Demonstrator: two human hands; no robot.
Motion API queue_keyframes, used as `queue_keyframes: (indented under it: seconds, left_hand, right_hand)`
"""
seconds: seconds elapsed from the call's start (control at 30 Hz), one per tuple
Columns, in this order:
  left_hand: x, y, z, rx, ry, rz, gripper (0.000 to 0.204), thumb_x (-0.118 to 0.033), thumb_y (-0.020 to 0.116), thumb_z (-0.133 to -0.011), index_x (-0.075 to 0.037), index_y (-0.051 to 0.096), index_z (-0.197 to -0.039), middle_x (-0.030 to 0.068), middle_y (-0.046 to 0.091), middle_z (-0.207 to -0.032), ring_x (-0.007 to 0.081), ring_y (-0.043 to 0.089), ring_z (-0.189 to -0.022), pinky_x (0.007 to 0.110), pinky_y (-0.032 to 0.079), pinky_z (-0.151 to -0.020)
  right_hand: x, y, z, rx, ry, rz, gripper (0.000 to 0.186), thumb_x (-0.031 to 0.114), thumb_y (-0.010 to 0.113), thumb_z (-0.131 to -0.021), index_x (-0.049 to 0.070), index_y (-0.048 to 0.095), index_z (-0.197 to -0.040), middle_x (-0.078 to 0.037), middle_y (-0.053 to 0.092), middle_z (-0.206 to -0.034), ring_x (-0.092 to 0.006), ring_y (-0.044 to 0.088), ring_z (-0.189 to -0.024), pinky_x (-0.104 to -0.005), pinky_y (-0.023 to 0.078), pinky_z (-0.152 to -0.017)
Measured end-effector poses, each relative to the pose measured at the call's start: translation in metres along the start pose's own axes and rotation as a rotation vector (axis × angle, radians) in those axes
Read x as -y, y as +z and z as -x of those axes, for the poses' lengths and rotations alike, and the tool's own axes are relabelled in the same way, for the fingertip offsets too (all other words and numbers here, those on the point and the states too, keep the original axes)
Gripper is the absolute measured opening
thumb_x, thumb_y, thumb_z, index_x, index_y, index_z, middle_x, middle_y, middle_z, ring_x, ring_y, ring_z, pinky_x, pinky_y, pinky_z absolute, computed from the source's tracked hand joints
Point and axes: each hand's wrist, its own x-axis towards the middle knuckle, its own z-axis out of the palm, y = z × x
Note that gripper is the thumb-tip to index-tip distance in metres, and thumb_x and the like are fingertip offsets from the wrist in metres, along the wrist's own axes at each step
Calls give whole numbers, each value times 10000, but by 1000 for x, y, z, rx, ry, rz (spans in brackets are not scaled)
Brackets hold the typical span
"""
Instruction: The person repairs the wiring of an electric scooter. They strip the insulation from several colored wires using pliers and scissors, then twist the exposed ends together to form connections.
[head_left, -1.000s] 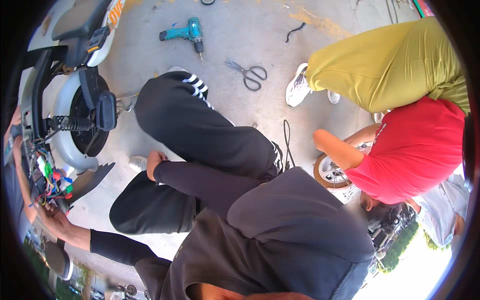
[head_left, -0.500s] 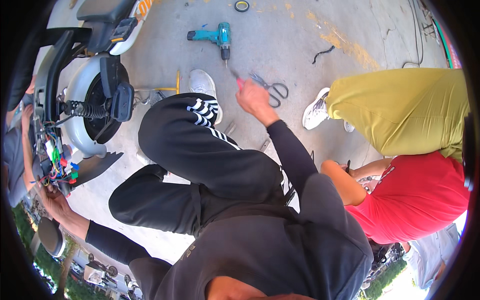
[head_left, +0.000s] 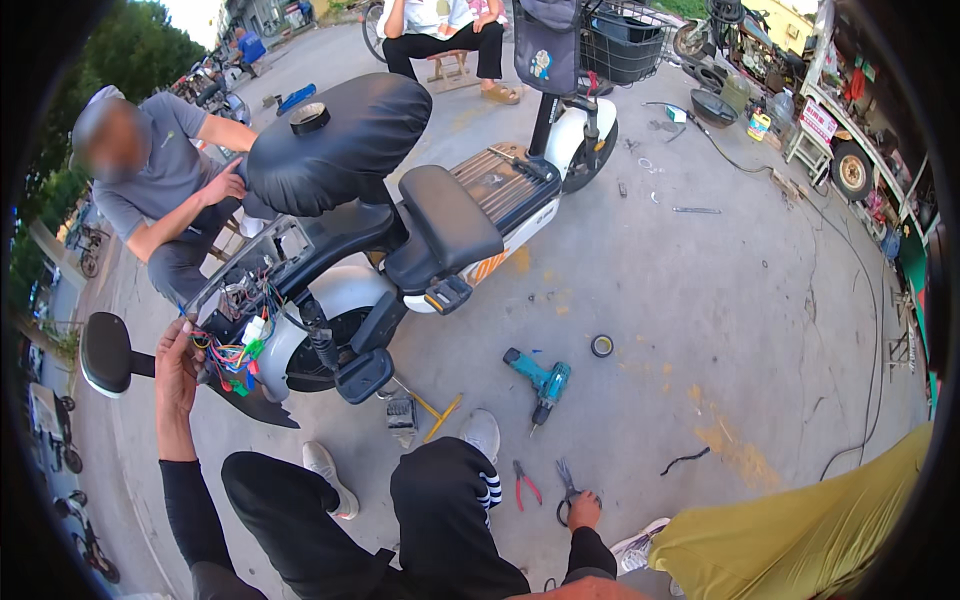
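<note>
My left hand (head_left: pixel 175 360) pinches a thin wire at the left end of a bundle of coloured wires and plastic connectors (head_left: pixel 243 352) at the rear of a white electric scooter (head_left: pixel 515 240). At the lower middle my right hand (head_left: pixel 585 508) is closed on the black-handled scissors (head_left: pixel 566 480) lying on the concrete floor. Red-handled pliers (head_left: pixel 527 484) lie just left of them. Above these are a teal cordless drill (head_left: pixel 548 380), a roll of tape (head_left: pixel 602 346) and a yellow T-handled tool (head_left: pixel 435 415), partly beside my left knee and shoe.
A person in grey (head_left: pixel 160 180) crouches left of the scooter; another sits (head_left: pixel 450 40) behind it. A person's yellow trousers (head_left: pixel 780 530) are at my lower right. A cable (head_left: pixel 872 400) runs along the right. Basins (head_left: pixel 715 108), tyres (head_left: pixel 850 170) and parked vehicles line the edges.
The view has swung up to show the scooter. My right hand has left my leg, reached forward with the red-handled tool, and is now on the scissors, the pliers lying beside them.
</note>
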Motion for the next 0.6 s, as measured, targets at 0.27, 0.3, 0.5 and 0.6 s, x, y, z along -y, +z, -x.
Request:
queue_keyframes:
  seconds: [0.27, 0.3, 0.5, 0.6]
  left_hand:
    - [-9, -13, 4, -20, -22, -13, 347, -218, 625, -1004, 18, 622, -1259, 16, 652, -911, 56, 533, -716, 205, 394, -601]
    - [-17, 14, -10, 110, -6, 10, 325, -225, 629, -1004, 11, 630, -1227, 2, 653, -961, 57, 544, -790, 218, 435, -681]
    - [-26, -3, 6, 97, -65, 60, 251, -196, 752, -922, -35, 719, -1110, 7, 714, -861, 39, 607, -639, 174, 414, -507]
    - [-27, -8, 7, 139, -43, 126, 221, -189, 751, -920, -37, 719, -1076, 24, 729, -874, 42, 611, -641, 169, 418, -514]
  right_hand:
    - [27, -1, -20, 174, 115, -597, 332, 99, 661, -758, 4, 524, -1045, -173, 637, -977, -312, 666, -865, -429, 550, -767]
    - [9, 14, -13, 240, 228, -826, 321, 86, 649, -765, 5, 524, -1050, -153, 635, -962, -285, 663, -831, -413, 552, -738]
    - [145, -207, 6, 255, -21, -1677, 424, -4, 618, -845, 11, 503, -1253, -43, 553, -824, -99, 522, -573, -227, 409, -485]
    - [209, -320, 12, 23, -301, -1377, 394, 56, 632, -923, 20, 492, -1289, -25, 525, -836, -80, 518, -617, -218, 402, -507]
